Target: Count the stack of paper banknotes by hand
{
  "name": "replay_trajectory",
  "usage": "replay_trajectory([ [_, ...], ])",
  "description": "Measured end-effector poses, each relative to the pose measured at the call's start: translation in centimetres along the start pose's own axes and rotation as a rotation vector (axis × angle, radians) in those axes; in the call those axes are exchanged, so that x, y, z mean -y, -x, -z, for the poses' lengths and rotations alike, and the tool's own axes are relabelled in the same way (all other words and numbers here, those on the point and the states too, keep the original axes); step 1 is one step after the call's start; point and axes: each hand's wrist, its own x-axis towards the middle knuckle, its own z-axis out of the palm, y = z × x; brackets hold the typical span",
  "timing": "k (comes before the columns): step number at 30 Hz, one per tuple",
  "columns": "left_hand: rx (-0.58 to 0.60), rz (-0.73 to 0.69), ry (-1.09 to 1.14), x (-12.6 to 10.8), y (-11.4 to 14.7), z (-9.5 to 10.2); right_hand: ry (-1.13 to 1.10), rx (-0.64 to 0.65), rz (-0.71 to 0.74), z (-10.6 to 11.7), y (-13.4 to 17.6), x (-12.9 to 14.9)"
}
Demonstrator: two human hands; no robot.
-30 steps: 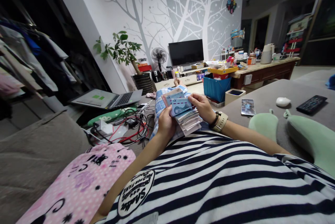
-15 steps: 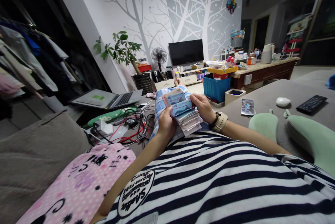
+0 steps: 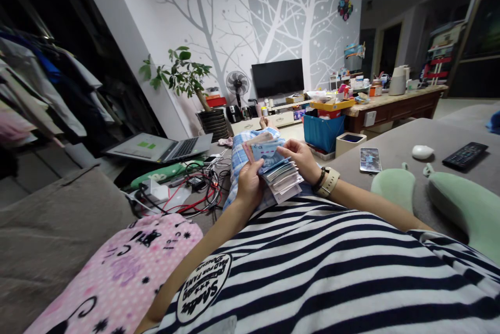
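Over the plaid lap (image 3: 238,156), I am clamping a banknote wad (image 3: 283,183) with my left hand (image 3: 249,184), while my right hand (image 3: 303,162) is pinching a blue note (image 3: 267,153), its long axis running leftward

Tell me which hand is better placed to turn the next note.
Probably the right hand: its fingertips are at the right side of the blue note. The left hand looks busy gripping the stack from the left, so it seems better suited to steadying.

right fingertips (image 3: 285,149) further left, banknotes (image 3: 282,180) fanned wider
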Motion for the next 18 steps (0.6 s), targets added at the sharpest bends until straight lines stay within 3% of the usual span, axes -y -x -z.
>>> replay_trajectory([
  [18, -0.024, -0.008, 0.027, 0.69, -0.72, 0.38, 0.028, -0.018, 0.009, 0.12, 0.02, 0.12],
])
